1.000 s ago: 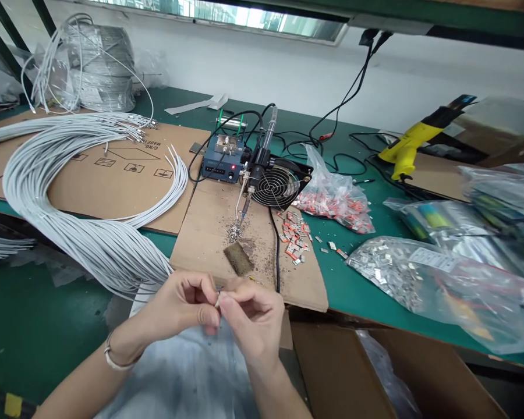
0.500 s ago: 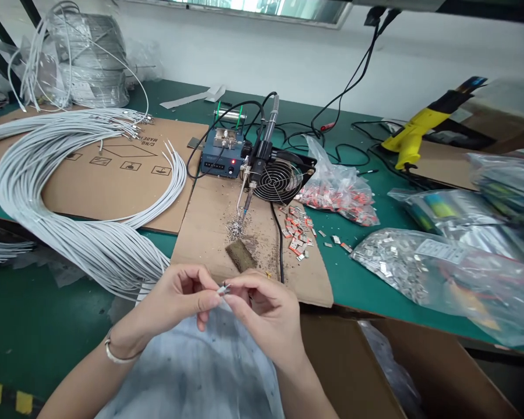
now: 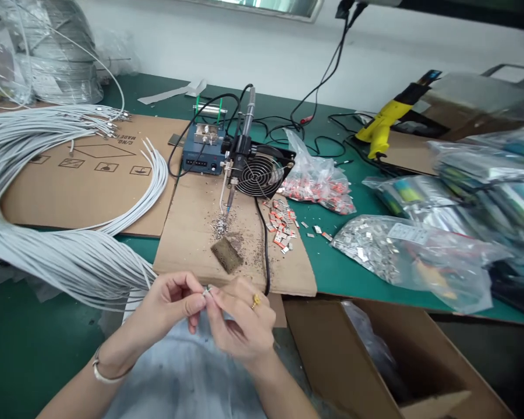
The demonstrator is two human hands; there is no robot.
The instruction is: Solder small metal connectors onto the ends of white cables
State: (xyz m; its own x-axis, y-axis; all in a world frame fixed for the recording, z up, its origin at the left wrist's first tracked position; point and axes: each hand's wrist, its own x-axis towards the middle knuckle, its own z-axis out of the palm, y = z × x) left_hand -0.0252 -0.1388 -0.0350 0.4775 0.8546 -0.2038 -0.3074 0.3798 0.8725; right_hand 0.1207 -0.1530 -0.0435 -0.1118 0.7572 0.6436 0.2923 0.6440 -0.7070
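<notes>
Both hands at the bench's near edge: left hand (image 3: 170,302) and right hand (image 3: 240,323) pinching one tiny metal connector (image 3: 207,291) between fingertips, seemingly on a grey wire end (too small to be sure). Not yet at the soldering iron (image 3: 232,189), well ahead on the cardboard. Plenty left: a thick grey cable bundle (image 3: 70,256) alongside, loose terminals (image 3: 282,230) scattered.

Both forearms enter from the lower edge, converging at centre. Left hand (image 3: 170,302) and right hand (image 3: 240,323) meet fingertip to fingertip, fingers pinched closed. Left wrist bears a bracelet; right ring finger a ring
</notes>
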